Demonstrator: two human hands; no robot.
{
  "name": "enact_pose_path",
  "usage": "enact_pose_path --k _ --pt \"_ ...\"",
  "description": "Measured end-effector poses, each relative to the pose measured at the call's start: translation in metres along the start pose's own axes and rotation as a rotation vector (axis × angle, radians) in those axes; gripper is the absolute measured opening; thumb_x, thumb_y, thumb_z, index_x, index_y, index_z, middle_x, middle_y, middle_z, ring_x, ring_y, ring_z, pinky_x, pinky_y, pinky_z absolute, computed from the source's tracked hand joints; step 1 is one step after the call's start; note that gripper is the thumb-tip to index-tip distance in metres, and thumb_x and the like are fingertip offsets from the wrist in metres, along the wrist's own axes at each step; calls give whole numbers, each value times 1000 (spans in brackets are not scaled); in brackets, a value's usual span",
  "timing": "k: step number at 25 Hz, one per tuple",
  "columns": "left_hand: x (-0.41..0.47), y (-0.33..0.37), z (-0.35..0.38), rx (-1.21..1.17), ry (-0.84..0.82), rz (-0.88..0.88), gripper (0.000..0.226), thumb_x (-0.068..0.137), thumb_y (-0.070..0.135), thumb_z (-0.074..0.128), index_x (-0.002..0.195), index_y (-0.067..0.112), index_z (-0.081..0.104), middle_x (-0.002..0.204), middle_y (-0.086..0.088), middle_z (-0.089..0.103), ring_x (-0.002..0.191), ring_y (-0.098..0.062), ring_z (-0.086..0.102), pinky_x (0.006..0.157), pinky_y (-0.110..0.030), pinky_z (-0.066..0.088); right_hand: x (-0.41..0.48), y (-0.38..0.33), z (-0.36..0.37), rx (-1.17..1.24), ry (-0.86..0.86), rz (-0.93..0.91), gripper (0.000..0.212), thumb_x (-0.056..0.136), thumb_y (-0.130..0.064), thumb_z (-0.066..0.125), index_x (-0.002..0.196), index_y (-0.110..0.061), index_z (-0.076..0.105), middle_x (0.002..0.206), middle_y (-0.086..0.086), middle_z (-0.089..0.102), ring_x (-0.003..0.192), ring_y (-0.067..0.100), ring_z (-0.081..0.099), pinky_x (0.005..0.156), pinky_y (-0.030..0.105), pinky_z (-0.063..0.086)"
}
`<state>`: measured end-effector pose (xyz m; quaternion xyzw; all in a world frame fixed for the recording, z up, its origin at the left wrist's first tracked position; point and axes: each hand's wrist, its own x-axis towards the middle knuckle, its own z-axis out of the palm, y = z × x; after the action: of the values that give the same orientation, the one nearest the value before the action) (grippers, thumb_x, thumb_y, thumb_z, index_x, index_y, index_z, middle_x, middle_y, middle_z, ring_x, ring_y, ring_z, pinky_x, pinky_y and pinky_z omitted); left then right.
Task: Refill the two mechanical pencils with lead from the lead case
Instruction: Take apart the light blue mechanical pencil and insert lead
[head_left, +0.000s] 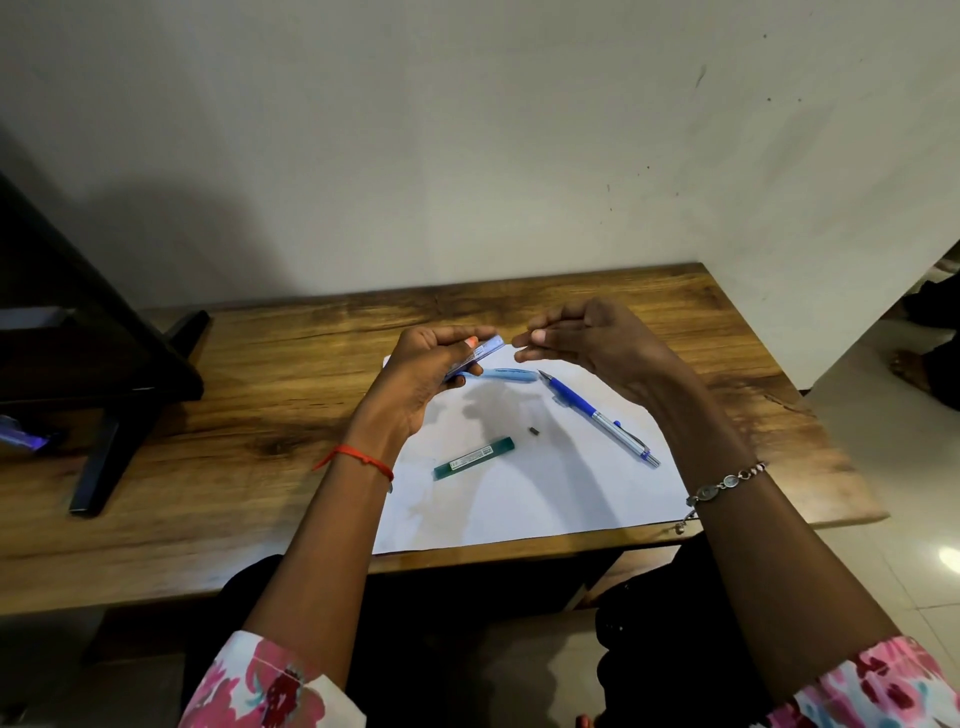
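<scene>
My left hand (415, 374) is raised above the white paper (519, 504) and grips a pale blue flat lead case (485, 349), its open end pointing right. My right hand (592, 338) hovers just right of that end, thumb and forefinger pinched together; any lead between them is too thin to see. A light blue mechanical pencil (511, 373) lies on the paper, partly hidden under my left hand. A dark blue and silver mechanical pencil (597, 415) lies diagonally to the right. A green lead tube (474, 458) and a small dark cap (533, 430) rest on the paper.
The paper lies on a wooden table (260, 415) against a pale wall. A black stand (119, 395) sits on the table's left side. The table's right edge drops to a tiled floor (883, 441).
</scene>
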<state>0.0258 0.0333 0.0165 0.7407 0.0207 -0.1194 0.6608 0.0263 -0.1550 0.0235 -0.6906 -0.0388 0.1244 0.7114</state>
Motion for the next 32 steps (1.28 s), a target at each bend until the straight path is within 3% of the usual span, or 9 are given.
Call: enact_pose_path --k 4,8,11,13,18,21,24,27,32 --pt "1 -1 2 -1 4 8 24 89 7 52 89 24 68 81 4 66 52 -2 59 61 -20 43 2 4 0 -100 3 -47 15 85 -2 62 92 -11 72 80 1 75 83 10 72 83 16 54" --pt "2 -2 2 3 -1 -4 21 90 7 52 97 19 68 81 3 66 51 -2 59 60 -20 43 2 4 3 -164 29 -82 21 86 -2 60 102 -12 70 86 4 76 82 5 70 81 14 53" --pt "3 -2 3 -6 -11 -10 22 89 7 52 93 20 69 82 1 67 53 -3 58 59 -20 43 0 1 7 -204 107 -104 22 77 1 71 95 -11 71 70 -4 74 61 5 67 62 16 54" --pt "3 -3 4 -18 -24 -7 22 89 6 52 92 19 69 80 0 67 52 -3 58 56 -18 42 0 -1 12 -243 153 -104 25 72 3 74 93 -9 72 73 0 71 53 3 63 58 16 53" --pt "2 -2 6 -18 -37 -27 21 88 6 53 93 19 69 79 1 67 50 -2 57 53 -16 43 -1 -2 13 -288 168 -93 25 68 4 77 92 -2 73 79 13 71 49 6 60 63 17 53" --pt "1 -1 6 -39 -53 -34 21 88 5 53 97 15 69 79 -1 66 50 -3 55 54 -17 42 -1 -1 12 -277 163 -107 22 67 2 78 85 -9 74 67 3 72 51 8 61 65 18 53" --pt "0 0 5 -25 -60 -26 23 87 4 54 93 19 70 79 -2 65 53 -5 54 55 -18 41 -1 -1 13 -262 156 -104 22 65 2 79 79 -14 75 72 9 73 59 11 65 72 23 55" --pt "0 0 4 -18 -82 -6 25 86 2 55 93 19 70 76 -2 64 53 -7 50 53 -17 38 -1 -1 12 -272 157 -105 25 63 3 80 74 -19 75 65 -4 73 67 15 66 78 30 55" --pt "2 -1 3 -43 -75 13 23 82 -2 57 90 15 71 55 7 66 45 -5 47 46 -13 37 -1 -1 14 -277 143 -125 27 61 3 81 73 -20 74 61 -7 72 63 12 66 75 30 56"
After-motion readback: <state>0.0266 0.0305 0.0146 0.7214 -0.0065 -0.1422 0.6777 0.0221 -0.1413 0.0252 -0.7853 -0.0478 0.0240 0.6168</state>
